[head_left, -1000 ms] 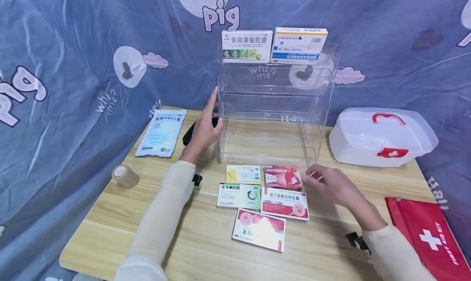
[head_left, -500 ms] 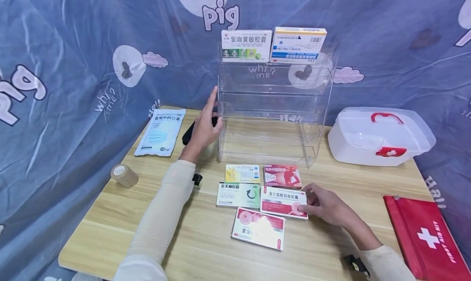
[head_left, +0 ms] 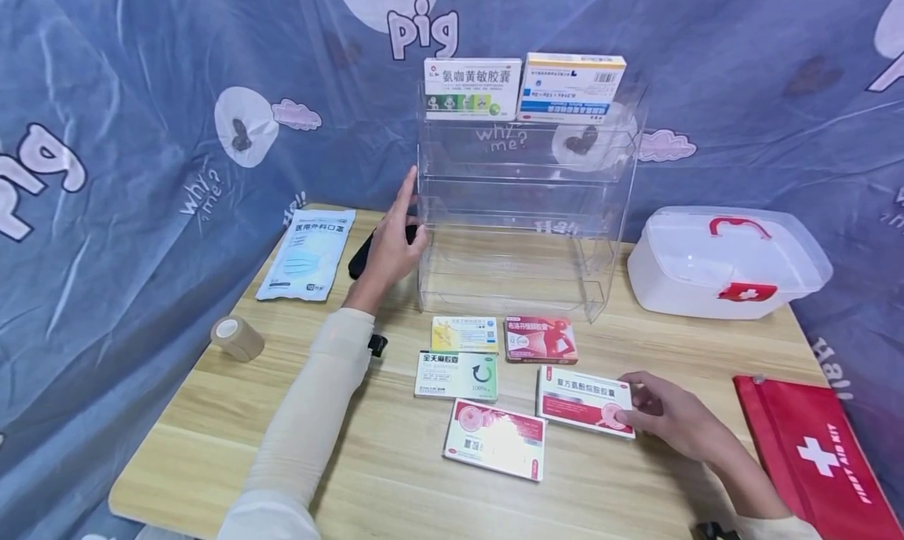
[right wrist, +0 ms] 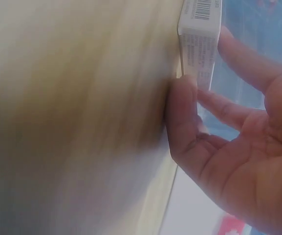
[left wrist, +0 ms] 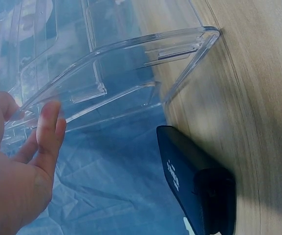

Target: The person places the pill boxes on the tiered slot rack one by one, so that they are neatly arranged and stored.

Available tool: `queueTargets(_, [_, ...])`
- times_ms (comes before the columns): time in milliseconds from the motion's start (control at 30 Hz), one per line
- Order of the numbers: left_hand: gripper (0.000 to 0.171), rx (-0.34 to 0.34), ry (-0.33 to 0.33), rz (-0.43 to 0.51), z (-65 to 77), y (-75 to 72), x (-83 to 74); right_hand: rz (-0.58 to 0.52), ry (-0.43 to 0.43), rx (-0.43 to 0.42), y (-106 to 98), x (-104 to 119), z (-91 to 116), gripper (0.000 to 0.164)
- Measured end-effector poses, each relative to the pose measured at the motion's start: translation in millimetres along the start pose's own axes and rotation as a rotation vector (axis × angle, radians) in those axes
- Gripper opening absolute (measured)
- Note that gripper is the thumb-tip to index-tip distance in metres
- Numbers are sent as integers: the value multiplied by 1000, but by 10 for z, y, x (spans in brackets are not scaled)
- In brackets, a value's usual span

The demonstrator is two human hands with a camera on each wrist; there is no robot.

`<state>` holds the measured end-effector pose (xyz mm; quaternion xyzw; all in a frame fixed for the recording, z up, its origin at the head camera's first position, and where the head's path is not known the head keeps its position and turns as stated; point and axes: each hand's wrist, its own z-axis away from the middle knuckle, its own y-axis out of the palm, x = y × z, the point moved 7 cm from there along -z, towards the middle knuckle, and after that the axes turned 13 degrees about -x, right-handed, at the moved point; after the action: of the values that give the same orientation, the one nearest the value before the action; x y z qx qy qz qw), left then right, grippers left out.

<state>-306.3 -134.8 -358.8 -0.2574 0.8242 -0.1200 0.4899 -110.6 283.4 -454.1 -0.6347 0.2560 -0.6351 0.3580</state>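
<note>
In the head view my left hand (head_left: 391, 242) rests against the left side of a clear acrylic display rack (head_left: 523, 298), its index finger pointing up along the panel. The left wrist view shows the fingers (left wrist: 48, 125) at the rack's edge. My right hand (head_left: 678, 418) pinches the right end of a white-and-red medicine box (head_left: 575, 395) close over the table. In the right wrist view, thumb and fingers hold the end of that box (right wrist: 199, 49). Nearby lie another white-and-red box (head_left: 487, 450), a green-and-white box (head_left: 445, 379), a yellow-and-white box (head_left: 452, 332) and a red box (head_left: 540, 340).
Two medicine boxes, one white-and-green (head_left: 472, 89) and one blue-and-white (head_left: 570, 89), stand on the rack's top tier. Around it are a white lidded case (head_left: 685, 285), a red first aid pouch (head_left: 812, 454), a mask packet (head_left: 307, 253), a tape roll (head_left: 238, 340) and a black case (left wrist: 194, 181).
My right hand has come down from beside the red box, taken hold of the white-and-red box and drawn it to the right, away from the group. The left hand stays at the rack.
</note>
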Motion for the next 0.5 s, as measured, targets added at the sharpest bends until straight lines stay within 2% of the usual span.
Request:
queueTargets(167, [95, 14, -10, -7, -3, 17, 11, 20, 1, -35, -49, -54, 96, 49])
queueTargets(333, [94, 13, -33, -12, 3, 2, 15, 27, 18, -83, -108, -28, 127, 53])
queueTargets(500, [94, 11, -29, -9, 2, 15, -5, -39, 9, -142, -181, 22, 128, 55])
